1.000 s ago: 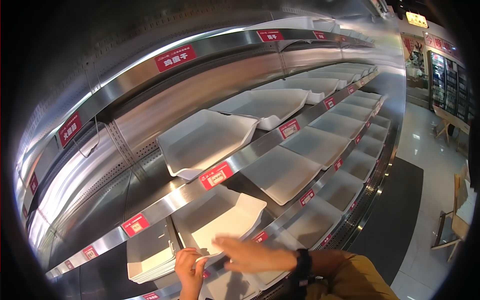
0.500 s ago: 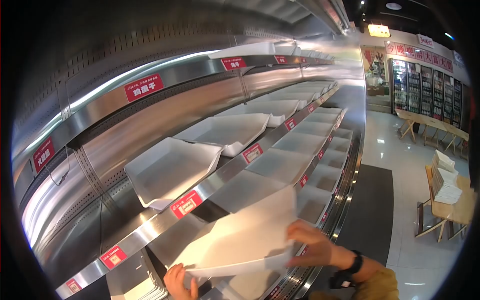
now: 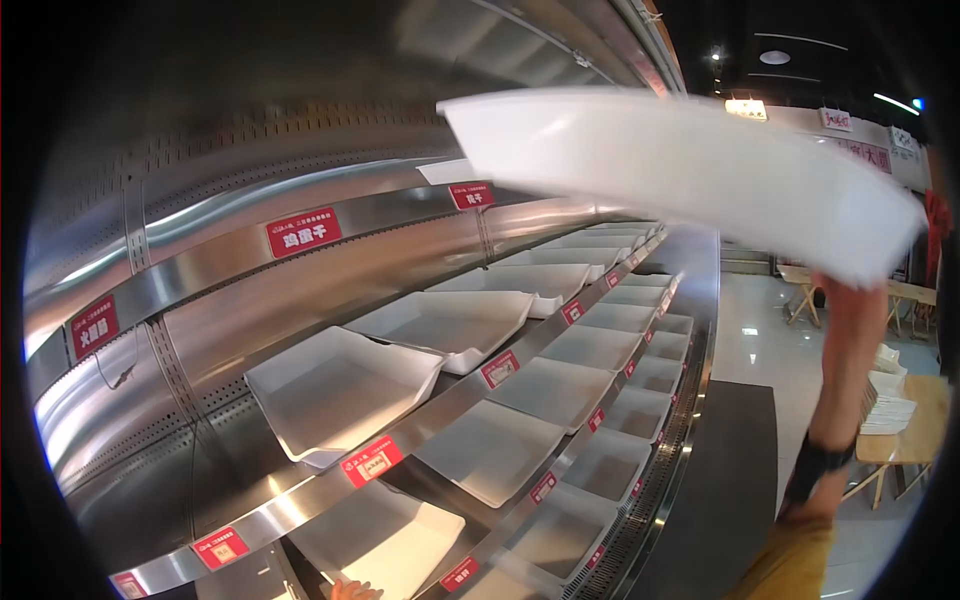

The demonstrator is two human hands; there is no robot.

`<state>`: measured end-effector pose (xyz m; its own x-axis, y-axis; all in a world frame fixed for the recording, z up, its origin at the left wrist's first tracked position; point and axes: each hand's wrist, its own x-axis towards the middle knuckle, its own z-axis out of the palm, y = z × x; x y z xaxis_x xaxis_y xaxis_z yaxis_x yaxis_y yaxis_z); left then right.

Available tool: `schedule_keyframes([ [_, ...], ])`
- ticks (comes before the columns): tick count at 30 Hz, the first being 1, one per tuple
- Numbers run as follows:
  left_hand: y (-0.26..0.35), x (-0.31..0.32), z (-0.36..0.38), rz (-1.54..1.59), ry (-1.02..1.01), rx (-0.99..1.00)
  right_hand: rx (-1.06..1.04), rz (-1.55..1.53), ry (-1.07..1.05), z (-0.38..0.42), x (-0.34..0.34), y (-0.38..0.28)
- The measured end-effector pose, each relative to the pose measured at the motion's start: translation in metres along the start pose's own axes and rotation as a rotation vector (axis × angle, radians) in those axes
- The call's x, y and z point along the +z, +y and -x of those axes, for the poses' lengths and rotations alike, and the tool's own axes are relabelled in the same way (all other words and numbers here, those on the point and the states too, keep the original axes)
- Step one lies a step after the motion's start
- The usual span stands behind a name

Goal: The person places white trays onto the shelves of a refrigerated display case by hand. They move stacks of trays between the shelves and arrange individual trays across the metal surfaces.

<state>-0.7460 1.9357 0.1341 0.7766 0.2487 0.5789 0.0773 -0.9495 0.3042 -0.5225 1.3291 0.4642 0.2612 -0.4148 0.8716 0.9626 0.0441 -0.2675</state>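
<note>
A white plastic tray [image 3: 680, 150] is lifted high across the upper right, tilted and slightly blurred. My right hand [image 3: 850, 292] grips its near right end from below, fingers mostly hidden behind the tray; a dark watch is on that wrist. At the bottom edge only the fingers of my left hand [image 3: 355, 590] show, loosely apart, by the near side of a white tray [image 3: 385, 535] on the lower shelf. I see nothing held in them. A larger white tray [image 3: 340, 385] rests on the shelf above.
Rows of white trays [image 3: 490, 450] run along tiered metal shelves. Red labels [image 3: 372, 460] line the shelf rails [image 3: 300, 495]. To the right, a dark mat [image 3: 735, 470] lies on the floor, and a wooden table [image 3: 915, 420] carries stacked white trays [image 3: 885, 405].
My right hand has raised the white tray from the lower shelf to the upper right. My left hand has let go of it and sits lower. The view has tilted upward.
</note>
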Motion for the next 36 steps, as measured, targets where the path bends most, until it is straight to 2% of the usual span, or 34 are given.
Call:
schedule_keyframes([
  [1,-0.002,0.005,0.000,-0.018,0.002,0.011,-0.183,-0.019,-0.040,-0.018,0.046,0.004],
  [2,-0.005,0.011,0.000,-0.036,0.003,0.023,-0.254,0.114,-0.008,-0.040,0.081,0.011],
  [5,0.002,0.017,-0.003,-0.010,0.044,0.033,-0.160,0.217,-0.089,-0.077,0.180,0.019],
  [6,0.003,0.022,-0.002,0.013,0.078,0.031,-0.202,0.274,-0.094,-0.090,0.208,0.038],
  [7,0.002,0.026,-0.001,0.035,0.113,0.029,-0.339,0.291,-0.031,-0.099,0.240,0.067],
  [10,-0.001,0.032,0.004,0.033,0.162,0.004,-0.356,0.338,-0.038,-0.082,0.323,0.100],
  [11,-0.003,0.033,0.006,0.041,0.179,-0.010,-0.305,0.328,-0.103,-0.073,0.343,0.109],
  [14,0.003,0.028,0.006,0.079,0.140,-0.093,-0.343,0.467,-0.313,-0.051,0.389,0.153],
  [19,0.009,0.028,0.005,0.137,0.170,-0.116,-0.294,0.746,-0.534,-0.029,0.425,0.205],
  [20,0.005,0.029,0.006,0.069,0.144,-0.095,-0.368,0.823,-0.519,-0.027,0.427,0.213],
  [21,0.003,0.031,0.007,0.062,0.158,-0.100,-0.334,0.815,-0.499,-0.024,0.430,0.221],
  [24,0.000,0.039,0.010,0.095,0.230,-0.075,-0.277,0.830,-0.479,-0.018,0.411,0.187],
  [27,0.005,0.036,0.004,0.070,0.193,-0.154,-0.411,0.746,-0.141,0.009,0.412,0.193],
  [28,0.003,0.037,0.005,0.055,0.156,-0.185,-0.443,0.529,-0.164,0.026,0.402,0.185],
  [29,0.002,0.036,-0.003,0.051,0.221,-0.057,-0.465,0.306,-0.196,0.048,0.386,0.156],
  [30,0.005,0.034,-0.007,0.044,0.295,-0.039,-0.271,0.210,-0.384,0.081,0.363,0.122],
  [31,0.002,0.032,-0.004,0.126,0.163,-0.102,-0.070,0.118,-0.576,0.124,0.341,0.089],
  [32,0.003,0.028,-0.006,0.161,0.162,-0.116,0.073,-0.087,-0.772,0.176,0.326,0.078],
  [33,0.007,0.023,-0.006,0.193,0.145,-0.151,0.157,-0.234,-1.030,0.218,0.311,0.048],
  [34,0.010,0.017,-0.007,0.233,0.133,-0.132,0.127,-0.233,-1.372,0.257,0.302,0.037],
  [35,0.010,0.013,-0.006,0.251,0.125,-0.123,0.182,-0.218,-1.685,0.295,0.296,0.025],
  [36,0.011,0.009,-0.005,0.296,0.126,-0.134,0.171,-0.203,-1.773,0.332,0.291,0.020],
])
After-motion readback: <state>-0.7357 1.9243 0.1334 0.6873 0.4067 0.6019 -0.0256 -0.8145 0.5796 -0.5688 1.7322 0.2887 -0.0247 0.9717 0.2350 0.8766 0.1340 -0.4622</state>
